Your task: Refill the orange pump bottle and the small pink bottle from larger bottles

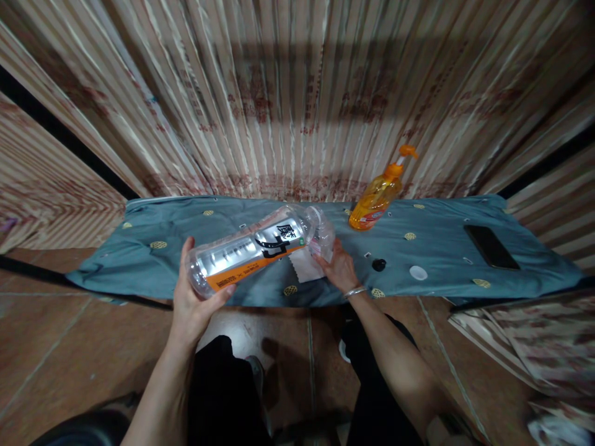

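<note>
My left hand (pixel 195 303) is wrapped around the base of a large clear plastic bottle (pixel 251 248) with a silver and orange label. The bottle lies tilted in the air, its neck end pointing right and slightly away from me. My right hand (pixel 338 266) grips a small clear plastic container (pixel 325 232), which meets the bottle's neck end. Glare and see-through plastic blur where one stops and the other starts. Below them, a white cloth or tissue (pixel 307 266) with a scalloped edge rests on the covered table (pixel 260 294), partly hidden by the bottle and my right hand.
An orange pump bottle (pixel 374 201) stands at the table's back, right of my hands. Nearer are a small black cap (pixel 379 265) and a white round lid (pixel 418 272). A dark phone (pixel 490 246) lies far right. Behind the table hangs a pleated curtain (pixel 288 111).
</note>
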`<state>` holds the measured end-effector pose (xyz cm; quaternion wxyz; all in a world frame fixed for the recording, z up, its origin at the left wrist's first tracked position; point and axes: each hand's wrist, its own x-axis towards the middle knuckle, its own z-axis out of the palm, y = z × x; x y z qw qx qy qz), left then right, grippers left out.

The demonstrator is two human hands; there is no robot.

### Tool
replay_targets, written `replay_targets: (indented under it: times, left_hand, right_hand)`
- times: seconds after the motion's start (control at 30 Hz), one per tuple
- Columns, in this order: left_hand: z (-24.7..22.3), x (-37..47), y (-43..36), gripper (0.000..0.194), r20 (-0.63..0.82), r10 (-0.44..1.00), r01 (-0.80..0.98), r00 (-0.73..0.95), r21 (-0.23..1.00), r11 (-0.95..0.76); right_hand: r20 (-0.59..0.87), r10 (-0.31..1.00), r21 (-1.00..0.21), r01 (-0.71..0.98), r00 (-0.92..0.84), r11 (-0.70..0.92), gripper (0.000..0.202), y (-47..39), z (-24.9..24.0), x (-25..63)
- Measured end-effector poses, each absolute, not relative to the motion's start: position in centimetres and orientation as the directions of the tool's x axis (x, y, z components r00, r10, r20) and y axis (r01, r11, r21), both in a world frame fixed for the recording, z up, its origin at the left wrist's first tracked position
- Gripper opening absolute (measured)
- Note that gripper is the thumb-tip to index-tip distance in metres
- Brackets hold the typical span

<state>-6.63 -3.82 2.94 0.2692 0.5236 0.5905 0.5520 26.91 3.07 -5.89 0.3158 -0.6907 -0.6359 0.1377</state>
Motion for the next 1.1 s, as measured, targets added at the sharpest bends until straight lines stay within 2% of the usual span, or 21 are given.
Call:
replay_targets:
  times: [0.3,0.63,0.77,0.97,1.1]
  left_hand:
    - [3.9,-6.2,-4.1,0.155,0.269,0.914,0.394,-0.303,0.909,-0.136]
    - [3.5,-6.4,-4.1,0.154,0.273,0.911,0.361,-0.31,0.92,-0.153]
    - [3.7,-6.3,-4.2,0.157,0.271,0.913,0.343,-0.305,0.925,-0.161]
    - [3.6,-6.2,-4.1,0.144,0.304,0.904,0.354,-0.299,0.916,-0.191]
    - [3.4,-6.2,-4.0,0.125,0.331,0.892,0.362,-0.309,0.908,-0.211]
  right_hand:
    - [0.252,0.958,-0.592,0.805,0.139,0.039,0.061,3.2,-6.9,27.2]
    - [0.18,0.974,-0.567,0.824,0.14,-0.013,0.063,3.1,-6.1,26.9]
    - [0.216,0.967,-0.568,0.823,0.133,0.013,0.059,3.1,-6.2,27.0]
    - [0.216,0.969,-0.57,0.822,0.122,0.024,0.06,3.1,-6.1,27.1]
    - [0.206,0.97,-0.566,0.824,0.13,0.01,0.058,3.1,-5.8,26.9]
